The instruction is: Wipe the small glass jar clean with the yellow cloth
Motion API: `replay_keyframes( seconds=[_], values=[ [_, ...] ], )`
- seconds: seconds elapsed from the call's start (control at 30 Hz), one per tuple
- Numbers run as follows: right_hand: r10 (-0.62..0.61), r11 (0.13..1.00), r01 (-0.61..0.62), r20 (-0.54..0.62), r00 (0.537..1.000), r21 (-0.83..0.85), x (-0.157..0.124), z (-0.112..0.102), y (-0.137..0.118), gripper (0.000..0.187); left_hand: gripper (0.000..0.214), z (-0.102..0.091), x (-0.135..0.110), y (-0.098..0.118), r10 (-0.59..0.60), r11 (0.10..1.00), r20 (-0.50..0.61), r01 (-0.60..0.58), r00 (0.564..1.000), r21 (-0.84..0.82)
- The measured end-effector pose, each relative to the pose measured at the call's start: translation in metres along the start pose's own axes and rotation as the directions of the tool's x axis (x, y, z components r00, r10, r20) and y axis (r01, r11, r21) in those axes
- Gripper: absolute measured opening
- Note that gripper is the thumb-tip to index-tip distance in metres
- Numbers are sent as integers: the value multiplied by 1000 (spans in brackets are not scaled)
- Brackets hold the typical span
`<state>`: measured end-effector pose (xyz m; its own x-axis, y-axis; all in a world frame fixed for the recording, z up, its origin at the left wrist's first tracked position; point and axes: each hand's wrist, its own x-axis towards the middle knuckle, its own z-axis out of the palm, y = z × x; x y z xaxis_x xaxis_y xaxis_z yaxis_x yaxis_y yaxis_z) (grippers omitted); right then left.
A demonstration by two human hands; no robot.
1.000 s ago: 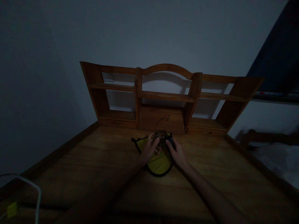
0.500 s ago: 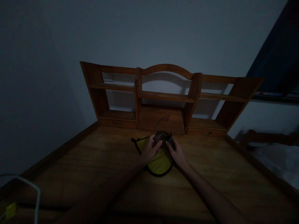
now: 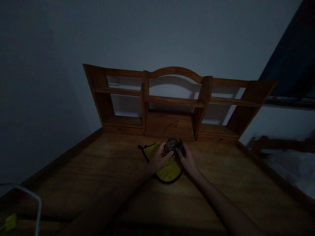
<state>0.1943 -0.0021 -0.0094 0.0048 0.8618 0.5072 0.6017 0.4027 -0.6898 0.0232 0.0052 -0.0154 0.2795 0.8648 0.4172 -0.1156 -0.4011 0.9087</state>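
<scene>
The scene is dim. A small dark rounded object [image 3: 172,144], shiny on top, sits at the far end of a yellow cloth with a dark border [image 3: 169,168] on a wooden desk [image 3: 98,170]. My left hand [image 3: 158,158] curls round the object's left side, fingers touching it. My right hand [image 3: 189,162] holds its right side with the fingers closed against it. What the object is I cannot make out.
A wooden hutch with shelves and an arched top [image 3: 174,101] stands at the desk's back edge against a pale wall. A white cable [image 3: 34,203] loops at the lower left. A raised wooden rim runs along the desk's left and right sides.
The object between my hands has tipped lower and a little to the right on the cloth. Both hands stayed on it and shifted slightly with it.
</scene>
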Motion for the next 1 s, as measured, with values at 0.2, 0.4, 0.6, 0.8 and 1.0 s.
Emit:
replay_keyframes(
  seconds=[0.2,0.4,0.6,0.8,1.0],
  values=[
    [16,998,-16,-6,1000,-63,-1,0,0,35,46,-3,-1,3,-39,996,12,38,999,76],
    [-17,982,18,3,1000,-186,-3,-5,-7,36,47,-6,-2,7,-51,987,1,50,999,154],
    [-86,975,89,24,996,-205,-4,-5,-5,36,48,-6,-3,4,-97,974,-47,104,994,199],
    [-203,955,215,80,976,-203,-5,-5,-2,38,42,-7,-5,5,-127,948,-47,135,991,287],
    [-362,907,389,172,916,-161,-5,-10,-5,45,36,-11,-9,13,-111,890,-5,101,994,445]
  ],
)
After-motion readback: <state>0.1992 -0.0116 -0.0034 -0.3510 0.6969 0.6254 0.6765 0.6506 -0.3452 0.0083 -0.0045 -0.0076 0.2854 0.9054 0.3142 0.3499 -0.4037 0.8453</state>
